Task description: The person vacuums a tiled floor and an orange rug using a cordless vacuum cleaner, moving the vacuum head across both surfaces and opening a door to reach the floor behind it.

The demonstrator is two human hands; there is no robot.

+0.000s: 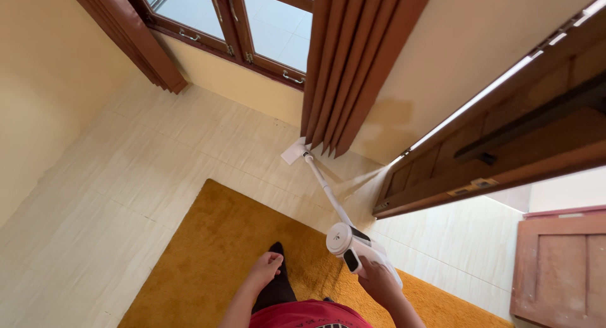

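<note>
My right hand (377, 279) grips the handle of a white stick vacuum cleaner (346, 238). Its long white tube runs away from me to a flat white floor head (294, 151), which rests on the pale tiled floor at the foot of a brown curtain (350, 63). My left hand (264, 268) hangs free beside my leg with relaxed, slightly curled fingers and holds nothing. Below me I see my red shirt and one dark-socked foot (276, 248) on a mustard-yellow rug (214, 258).
A wooden-framed window (252, 25) is set in the far wall. An open brown wooden door (505, 145) stands at the right, with a wooden panel (562, 265) beside it. Pale floor tiles (107, 176) stretch to the left along a cream wall.
</note>
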